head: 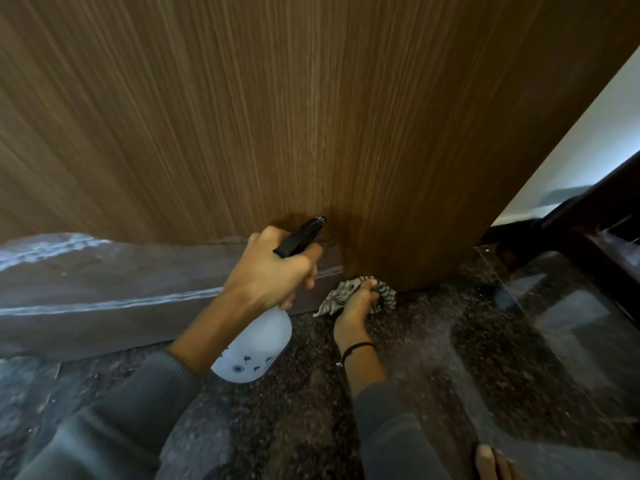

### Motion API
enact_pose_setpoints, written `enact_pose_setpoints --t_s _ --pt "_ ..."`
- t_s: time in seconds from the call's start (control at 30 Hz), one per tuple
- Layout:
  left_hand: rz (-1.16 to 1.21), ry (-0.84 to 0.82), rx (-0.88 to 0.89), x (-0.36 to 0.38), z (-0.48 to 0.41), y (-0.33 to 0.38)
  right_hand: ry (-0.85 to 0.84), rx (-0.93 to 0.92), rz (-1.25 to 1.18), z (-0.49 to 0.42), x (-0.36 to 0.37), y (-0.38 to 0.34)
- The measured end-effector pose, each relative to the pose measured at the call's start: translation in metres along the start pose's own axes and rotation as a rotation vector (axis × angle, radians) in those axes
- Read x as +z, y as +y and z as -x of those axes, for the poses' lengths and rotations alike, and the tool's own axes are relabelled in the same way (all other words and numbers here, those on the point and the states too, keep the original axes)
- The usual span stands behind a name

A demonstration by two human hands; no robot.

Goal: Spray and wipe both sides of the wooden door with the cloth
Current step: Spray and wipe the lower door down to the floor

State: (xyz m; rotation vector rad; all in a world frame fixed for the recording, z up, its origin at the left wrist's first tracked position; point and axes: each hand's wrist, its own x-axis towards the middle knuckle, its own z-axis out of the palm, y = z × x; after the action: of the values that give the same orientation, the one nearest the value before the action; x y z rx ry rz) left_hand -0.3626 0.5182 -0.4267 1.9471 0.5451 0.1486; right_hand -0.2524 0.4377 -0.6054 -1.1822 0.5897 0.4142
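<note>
your left hand (273, 268) grips the neck of the white spray bottle (254, 344), fingers curled round it, black nozzle (300, 236) aimed at the lower part of the wooden door (311, 116). your right hand (356, 306) clutches the striped cloth (341, 294), fingers curled into it, pressing it against the door's bottom edge where it meets the speckled stone floor (433, 358). a black band (356, 348) circles your right wrist.

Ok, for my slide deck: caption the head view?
Left hand aims spray bottle at wooden door; right hand holds cloth at its base.
</note>
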Motion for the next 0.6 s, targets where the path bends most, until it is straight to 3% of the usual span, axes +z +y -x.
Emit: enact_pose_setpoints --t_s 0.17,0.27,0.47,0.6 --pt "0.027 -0.001 0.003 0.003 -0.004 0.003 -0.089 0.133 -0.253 -0.005 -0.008 -0.016" --pt "0.06 0.01 0.002 0.004 -0.008 0.003 -0.207 0.047 -0.297 0.013 0.001 -0.022" --pt "0.081 0.008 0.005 0.006 -0.014 0.004 -0.144 -0.293 -0.026 0.026 -0.002 -0.038" --pt "0.083 0.001 0.006 0.004 -0.01 0.002 -0.064 -0.18 0.052 -0.028 -0.026 -0.026"
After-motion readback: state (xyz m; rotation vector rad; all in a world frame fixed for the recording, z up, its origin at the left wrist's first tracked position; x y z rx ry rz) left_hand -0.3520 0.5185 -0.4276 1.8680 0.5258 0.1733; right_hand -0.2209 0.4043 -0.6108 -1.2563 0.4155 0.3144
